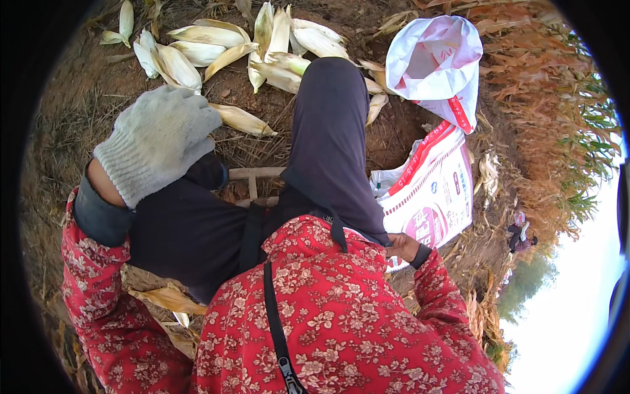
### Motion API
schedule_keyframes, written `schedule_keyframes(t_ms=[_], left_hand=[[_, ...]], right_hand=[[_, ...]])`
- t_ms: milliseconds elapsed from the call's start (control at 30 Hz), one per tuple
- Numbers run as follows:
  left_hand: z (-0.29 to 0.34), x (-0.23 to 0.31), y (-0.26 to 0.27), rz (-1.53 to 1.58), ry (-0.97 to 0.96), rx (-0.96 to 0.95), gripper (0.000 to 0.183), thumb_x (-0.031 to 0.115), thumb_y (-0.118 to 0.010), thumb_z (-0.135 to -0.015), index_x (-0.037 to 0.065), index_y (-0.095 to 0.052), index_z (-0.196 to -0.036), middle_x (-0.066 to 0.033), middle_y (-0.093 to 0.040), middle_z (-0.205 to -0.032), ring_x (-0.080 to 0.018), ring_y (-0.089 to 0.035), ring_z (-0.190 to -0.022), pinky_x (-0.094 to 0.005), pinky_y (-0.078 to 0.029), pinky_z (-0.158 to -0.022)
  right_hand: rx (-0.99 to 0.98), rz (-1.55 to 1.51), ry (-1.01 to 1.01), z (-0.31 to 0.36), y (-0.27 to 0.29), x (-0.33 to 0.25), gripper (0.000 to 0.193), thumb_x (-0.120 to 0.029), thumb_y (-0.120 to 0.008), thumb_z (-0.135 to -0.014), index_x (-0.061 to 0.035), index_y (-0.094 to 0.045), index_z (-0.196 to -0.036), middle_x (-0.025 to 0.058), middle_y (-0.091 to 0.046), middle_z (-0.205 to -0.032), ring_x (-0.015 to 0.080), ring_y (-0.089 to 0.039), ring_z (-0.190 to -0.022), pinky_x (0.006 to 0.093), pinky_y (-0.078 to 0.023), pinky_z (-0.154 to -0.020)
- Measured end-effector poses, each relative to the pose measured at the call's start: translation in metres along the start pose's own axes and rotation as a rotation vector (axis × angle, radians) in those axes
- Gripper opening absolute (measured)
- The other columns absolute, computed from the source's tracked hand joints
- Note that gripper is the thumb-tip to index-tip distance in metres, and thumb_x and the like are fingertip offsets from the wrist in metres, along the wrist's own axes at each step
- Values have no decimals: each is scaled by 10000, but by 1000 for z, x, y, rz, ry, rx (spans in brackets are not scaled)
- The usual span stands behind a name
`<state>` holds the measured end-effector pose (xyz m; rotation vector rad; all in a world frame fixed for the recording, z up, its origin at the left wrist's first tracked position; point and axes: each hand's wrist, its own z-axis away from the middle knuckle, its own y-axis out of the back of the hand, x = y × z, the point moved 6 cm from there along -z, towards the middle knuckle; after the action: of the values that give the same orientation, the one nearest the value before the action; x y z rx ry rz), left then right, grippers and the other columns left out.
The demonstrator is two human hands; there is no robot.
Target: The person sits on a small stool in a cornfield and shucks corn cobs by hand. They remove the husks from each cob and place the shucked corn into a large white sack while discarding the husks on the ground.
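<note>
1. Unhusked corn ear point(244, 121): just beside gloved left hand point(161, 144), at 3 o'clock; long axis 10-to-4.
2. Left hand: nearer; palm hidden, grip cannot be determined.
3. Right hand point(403, 247): grip likewise indeterminable.

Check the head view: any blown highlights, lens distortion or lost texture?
Head view: sky at lower right washed out to white; head view: fisheye circle leaves black corners; head view: knit glove shows its ribbed cuff, distant person too small for detail.

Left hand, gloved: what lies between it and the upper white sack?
In the head view, corn ears in husks and the person's dark-clad knee lie between them.
</note>
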<state>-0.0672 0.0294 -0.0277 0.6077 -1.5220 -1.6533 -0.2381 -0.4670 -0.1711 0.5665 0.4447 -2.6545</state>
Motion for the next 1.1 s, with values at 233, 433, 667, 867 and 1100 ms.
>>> schedule_keyframes(t_ms=[233,433,667,867,1100], left_hand=[[-1,0,1,20,27,-26,249,199,-675,-800,88,-637,-1019,-77,-602,-928,-285,-584,-929,-407,-469,-848],[0,-2,5,26,39,-8,243,201,-682,-794,94,-645,-1009,-73,-605,-916,-284,-586,-927,-411,-470,-849],[1,-3,9,31,29,15,235,205,-676,-797,87,-645,-998,-77,-603,-909,-287,-589,-921,-415,-470,-826],[-4,-2,11,55,19,16,225,204,-659,-798,75,-643,-982,-87,-603,-898,-296,-587,-918,-421,-466,-818],[-6,-4,7,77,3,38,220,198,-655,-789,71,-640,-969,-82,-609,-893,-299,-581,-913,-419,-466,-814]], right_hand=[[690,1176,-40,52,120,-6,254,-69,-726,-658,-28,-698,-908,73,-697,-773,199,-668,-736,317,-533,-724],[385,421,100,13,-21,-99,425,-130,-749,-693,-70,-517,-1044,64,-541,-721,143,-515,-622,363,-440,-595],[659,1325,611,-10,-80,-140,665,-411,-796,-706,-85,-544,-1227,129,-650,-787,305,-640,-704,420,-480,-646],[955,1191,647,-13,-81,-133,559,-433,-806,-704,-88,-600,-1093,118,-659,-839,323,-652,-738,431,-496,-678],[719,556,591,9,9,-149,288,-197,-800,-800,-27,-664,-988,18,-668,-868,95,-604,-779,260,-493,-726]])
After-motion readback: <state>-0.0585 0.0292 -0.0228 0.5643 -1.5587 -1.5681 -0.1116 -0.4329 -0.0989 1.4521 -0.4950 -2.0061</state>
